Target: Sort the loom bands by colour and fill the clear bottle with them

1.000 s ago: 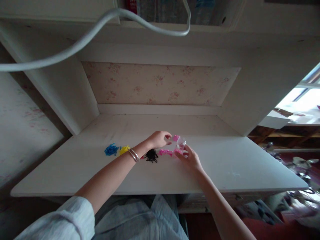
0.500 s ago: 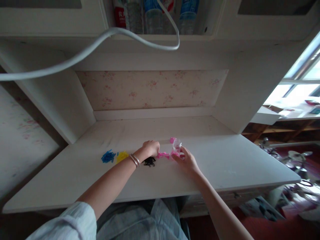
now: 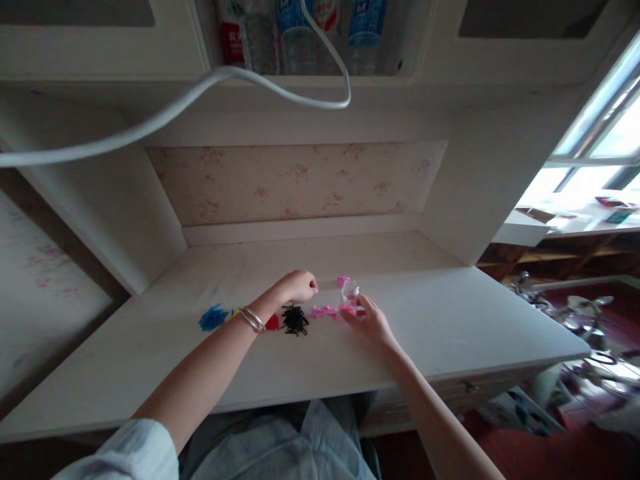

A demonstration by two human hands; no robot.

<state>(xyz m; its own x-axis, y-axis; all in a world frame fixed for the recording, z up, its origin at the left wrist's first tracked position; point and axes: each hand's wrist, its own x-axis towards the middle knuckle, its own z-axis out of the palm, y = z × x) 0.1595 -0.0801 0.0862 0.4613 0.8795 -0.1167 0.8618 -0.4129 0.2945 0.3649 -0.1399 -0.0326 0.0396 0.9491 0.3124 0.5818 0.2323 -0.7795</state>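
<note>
My left hand (image 3: 296, 287) hovers above the white desk (image 3: 450, 327) with fingers pinched together; what they hold is too small to name. It is just left of a small clear container (image 3: 350, 291), which my right hand (image 3: 371, 322) grips from the near side. Loose pink pieces (image 3: 324, 311) lie between the hands, and a pink lid-like piece (image 3: 341, 281) sits behind the container. Small heaps lie in a row to the left: black (image 3: 294, 319), red (image 3: 272, 323), blue (image 3: 211, 318). A yellow heap is mostly hidden behind my left wrist with its metal bangles (image 3: 251, 319).
A thick white cable (image 3: 165, 113) loops across the shelf above the desk. Plastic bottles (image 3: 295, 30) stand on that upper shelf. Floral-papered back panel (image 3: 295, 180) closes the alcove. Cluttered floor and a window lie to the right.
My left hand dipped to the pink pieces, then lifted pinched and moved slightly left. The right hand stayed on the container. The camera tilted up, showing more of the bottles.
</note>
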